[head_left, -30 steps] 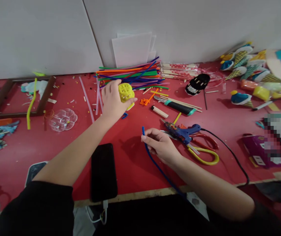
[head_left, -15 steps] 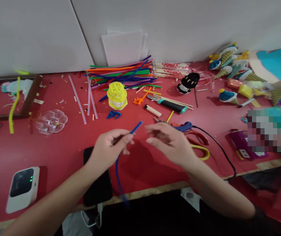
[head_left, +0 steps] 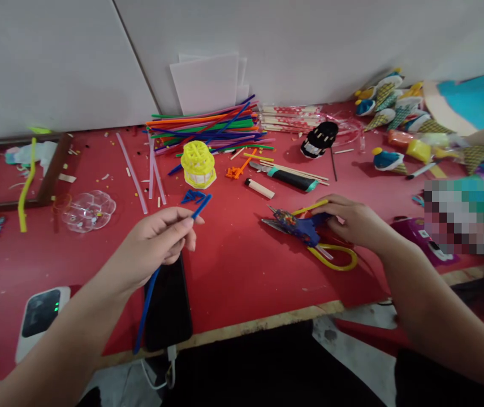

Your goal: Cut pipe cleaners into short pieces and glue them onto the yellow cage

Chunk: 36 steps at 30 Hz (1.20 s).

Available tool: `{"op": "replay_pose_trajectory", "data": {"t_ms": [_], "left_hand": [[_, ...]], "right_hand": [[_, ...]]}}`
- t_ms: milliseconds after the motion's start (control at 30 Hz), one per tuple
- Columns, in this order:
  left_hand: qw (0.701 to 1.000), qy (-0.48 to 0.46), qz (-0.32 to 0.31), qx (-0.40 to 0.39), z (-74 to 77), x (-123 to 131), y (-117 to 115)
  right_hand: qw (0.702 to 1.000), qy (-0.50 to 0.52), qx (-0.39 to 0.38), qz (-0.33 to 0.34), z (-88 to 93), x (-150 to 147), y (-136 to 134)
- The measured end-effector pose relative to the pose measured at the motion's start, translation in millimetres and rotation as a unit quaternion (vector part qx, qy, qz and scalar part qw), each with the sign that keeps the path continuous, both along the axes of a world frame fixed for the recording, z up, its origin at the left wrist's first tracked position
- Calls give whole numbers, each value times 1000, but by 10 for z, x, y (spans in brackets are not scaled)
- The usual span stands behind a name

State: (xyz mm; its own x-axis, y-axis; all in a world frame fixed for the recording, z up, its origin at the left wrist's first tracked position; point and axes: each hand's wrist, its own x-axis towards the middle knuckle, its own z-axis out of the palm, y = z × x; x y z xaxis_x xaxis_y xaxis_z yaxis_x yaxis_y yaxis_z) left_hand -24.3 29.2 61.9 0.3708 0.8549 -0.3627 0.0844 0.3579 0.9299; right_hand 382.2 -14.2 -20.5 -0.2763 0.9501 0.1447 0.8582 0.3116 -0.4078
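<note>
Here, the blue pipe cleaner (head_left: 149, 305) runs through the left hand (head_left: 163, 240), left of the frame's center, pinched so its tip juts out. The right hand (head_left: 358, 223), right of center, touches the rear of the glue gun (head_left: 305, 230); I cannot tell whether it grips. Both forearms (head_left: 85, 316) slant in from the lower corners. Scissors (head_left: 336, 268) lie beside the glue gun; a yellow lattice model (head_left: 199, 164) stands upper center.
</note>
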Motion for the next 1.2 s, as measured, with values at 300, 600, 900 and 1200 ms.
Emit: {"op": "replay_pose_trajectory", "data": {"t_ms": [300, 600, 900, 1200], "left_hand": [[1000, 23, -14, -11, -28, -70, -30], [997, -36, 16, -67, -167, 414, -177], [990, -78, 86, 77, -190, 710, -238], [977, -10, 128, 170, -165, 678, -284]], "right_hand": [[992, 76, 29, -94, 97, 395, 58], [837, 435, -276, -183, 364, -484, 5], [821, 426, -351, -145, 480, -1130, -216], [910, 316, -262, -63, 408, -1161, -317]]}}
